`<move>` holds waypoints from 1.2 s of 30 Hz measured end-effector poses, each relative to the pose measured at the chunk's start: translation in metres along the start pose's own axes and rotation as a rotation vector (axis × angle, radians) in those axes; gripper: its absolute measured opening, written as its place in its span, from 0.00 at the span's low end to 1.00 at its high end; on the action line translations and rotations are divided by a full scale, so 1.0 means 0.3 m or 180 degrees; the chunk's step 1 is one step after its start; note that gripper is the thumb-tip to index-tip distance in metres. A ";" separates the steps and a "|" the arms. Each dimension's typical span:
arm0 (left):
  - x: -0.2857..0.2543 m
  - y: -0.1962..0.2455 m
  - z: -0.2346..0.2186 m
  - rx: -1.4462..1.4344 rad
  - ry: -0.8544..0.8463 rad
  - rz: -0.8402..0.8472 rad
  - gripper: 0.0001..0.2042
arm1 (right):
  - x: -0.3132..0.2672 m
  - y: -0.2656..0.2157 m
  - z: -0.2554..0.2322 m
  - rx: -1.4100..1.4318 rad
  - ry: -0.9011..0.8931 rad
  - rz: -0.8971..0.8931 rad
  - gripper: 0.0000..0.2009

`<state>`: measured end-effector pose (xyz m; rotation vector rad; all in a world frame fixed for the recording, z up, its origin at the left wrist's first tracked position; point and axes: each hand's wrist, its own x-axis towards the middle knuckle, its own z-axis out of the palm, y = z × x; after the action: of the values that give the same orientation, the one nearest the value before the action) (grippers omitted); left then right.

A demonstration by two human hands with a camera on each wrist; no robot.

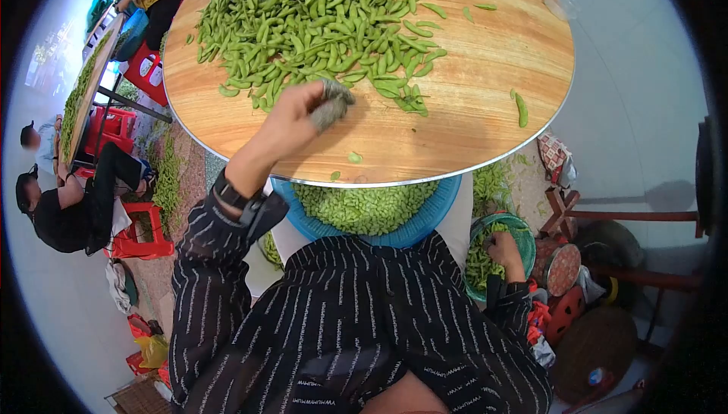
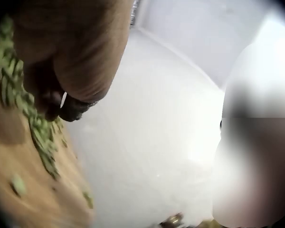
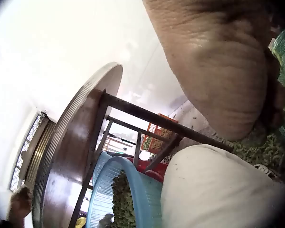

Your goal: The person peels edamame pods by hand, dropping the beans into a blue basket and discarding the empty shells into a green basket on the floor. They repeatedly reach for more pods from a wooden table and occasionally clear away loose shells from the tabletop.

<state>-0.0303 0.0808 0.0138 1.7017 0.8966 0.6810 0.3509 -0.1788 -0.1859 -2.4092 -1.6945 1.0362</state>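
Observation:
My left hand (image 1: 292,117) hovers over the near part of the round wooden table, just in front of a big heap of green soybean pods (image 1: 303,27). Grey coverings wrap its thumb and forefinger, which stand apart with a gap between them. In the left wrist view the palm hides most of the fingers. My right hand (image 1: 504,253) is low at my right side, over a green basket (image 1: 523,236) of pods. Its fingers point down into the basket; the palm (image 3: 218,80) blocks them in the right wrist view, so I cannot tell whether they hold anything.
A blue basket (image 1: 447,205) of shelled beans (image 1: 364,205) sits below the table edge (image 1: 364,184). A single pod (image 1: 521,109) lies at the table's right. Wooden furniture (image 1: 637,215) and bags stand on the right. People sit by another table and red stools (image 1: 140,232) on the left.

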 end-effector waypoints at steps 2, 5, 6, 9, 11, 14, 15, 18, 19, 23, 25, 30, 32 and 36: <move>0.086 0.010 -0.020 0.1020 0.0267 0.0202 0.07 | 0.003 -0.001 0.004 -0.0134 0.0049 -0.0066 0.11; 0.227 -0.044 -0.034 0.2389 0.0581 0.0492 0.08 | 0.005 0.001 0.008 -0.0068 0.0056 -0.0053 0.11; 0.262 -0.053 -0.029 0.2749 0.0636 0.0573 0.09 | -0.001 -0.012 0.001 -0.0073 0.0117 -0.0076 0.11; 0.314 -0.057 -0.014 0.3179 0.0505 0.0518 0.07 | -0.030 -0.055 -0.033 0.0034 0.0211 -0.0107 0.10; 0.320 -0.077 -0.017 0.3289 0.0454 0.0571 0.06 | -0.057 -0.121 -0.088 0.0142 0.0238 -0.0131 0.09; 0.307 -0.087 -0.024 0.3532 0.0316 0.0689 0.06 | -0.090 -0.285 -0.208 0.0655 0.0112 -0.0267 0.07; 0.296 -0.082 -0.028 0.3520 0.0175 0.0528 0.07 | -0.090 -0.328 -0.236 0.0880 0.0010 -0.0512 0.07; 0.231 -0.037 -0.029 0.2818 0.0232 0.0298 0.07 | -0.087 -0.472 -0.296 0.1497 -0.0151 -0.1384 0.08; 0.203 -0.024 -0.032 0.2124 0.0428 0.0204 0.07 | -0.075 -0.526 -0.302 0.1668 -0.0090 -0.1752 0.08; 0.070 -0.009 0.004 -0.0779 0.0461 -0.0255 0.11 | -0.022 -0.743 -0.293 0.3221 -0.0535 -0.1967 0.09; 0.001 -0.003 0.081 -0.1009 0.0554 0.0087 0.11 | 0.003 -0.847 -0.307 0.4015 -0.0824 -0.1819 0.09; -0.123 -0.001 0.190 -0.1370 0.0629 0.0530 0.12 | 0.045 -0.936 -0.307 0.4671 -0.1623 -0.1830 0.04; -0.145 -0.003 0.190 -0.0736 0.0555 0.0441 0.12 | 0.048 -0.936 -0.293 0.4364 -0.1226 -0.1845 0.05; -0.161 0.077 0.143 0.0744 -0.0112 0.0282 0.09 | 0.062 -0.909 -0.266 0.3255 -0.0227 -0.2410 0.06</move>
<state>-0.0177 0.0140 0.0227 1.9650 0.9081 0.6216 0.1695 -0.0233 -0.0308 -1.0090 -1.3467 1.3399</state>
